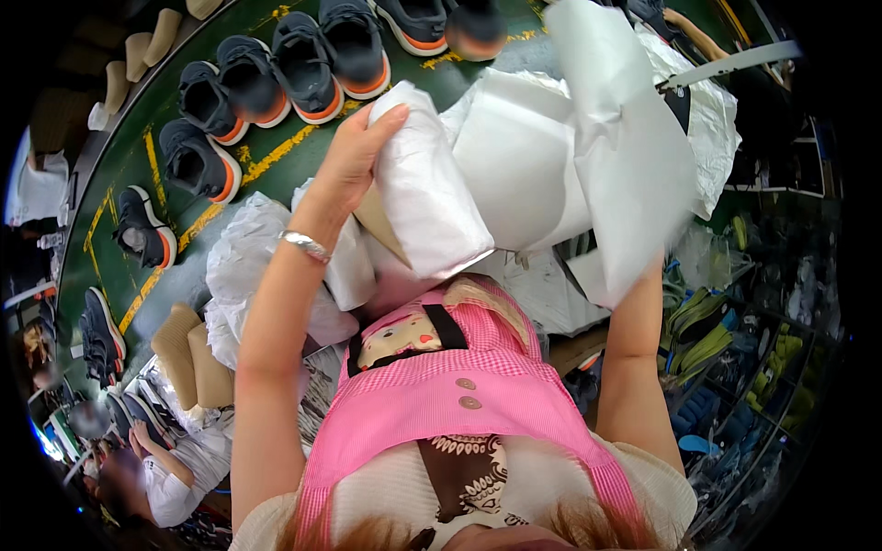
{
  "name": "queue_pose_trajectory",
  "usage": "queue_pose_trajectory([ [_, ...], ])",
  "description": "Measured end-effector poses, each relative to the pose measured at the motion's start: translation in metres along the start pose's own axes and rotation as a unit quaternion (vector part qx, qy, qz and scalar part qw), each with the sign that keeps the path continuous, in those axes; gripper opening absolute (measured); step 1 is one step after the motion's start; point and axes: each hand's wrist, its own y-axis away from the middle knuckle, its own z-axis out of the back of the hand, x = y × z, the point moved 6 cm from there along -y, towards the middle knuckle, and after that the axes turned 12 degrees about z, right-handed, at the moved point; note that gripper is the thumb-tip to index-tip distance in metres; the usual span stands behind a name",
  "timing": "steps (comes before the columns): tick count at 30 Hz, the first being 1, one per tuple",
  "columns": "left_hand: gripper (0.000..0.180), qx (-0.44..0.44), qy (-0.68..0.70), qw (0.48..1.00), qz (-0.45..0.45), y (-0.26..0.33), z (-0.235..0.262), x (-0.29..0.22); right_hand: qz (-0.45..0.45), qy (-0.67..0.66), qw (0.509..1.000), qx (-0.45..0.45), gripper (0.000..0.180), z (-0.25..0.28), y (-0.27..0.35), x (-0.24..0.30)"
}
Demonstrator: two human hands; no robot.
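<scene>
At centre frame, the left hand is wrapped around a white paper-wrapped bundle, fingers curled over its top edge. Right of it, a large white paper sheet hides the right hand, so its grip cannot be judged. Upper left, dark shoes with orange soles line a green conveyor belt.

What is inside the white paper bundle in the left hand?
The left hand grips the white paper bundle; a tan edge peeks out beneath. The paper covers the rest, so its contents cannot be identified.
</scene>
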Motion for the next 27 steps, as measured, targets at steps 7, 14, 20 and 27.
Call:
queue_pose_trajectory([
  [7,0.038,0.026,0.064,0.981,-0.183,0.001,0.001,-0.014,0.027,-0.392,0.918,0.060,0.026,-0.087,-0.002,0.126],
  [14,0.041,0.029,0.126,0.976,-0.175,0.039,0.017,-0.010,0.218,-0.083,0.960,0.154,0.081,-0.118,-0.024,0.152],
  [20,0.044,0.009,0.107,0.976,-0.188,0.032,0.018,-0.015,0.064,-0.302,0.893,0.327,0.119,-0.141,-0.028,0.149],
  [27,0.047,0.000,0.031,0.985,-0.167,0.032,0.019,-0.033,-0.015,-0.431,0.849,0.307,0.115,-0.129,-0.015,0.169],
])
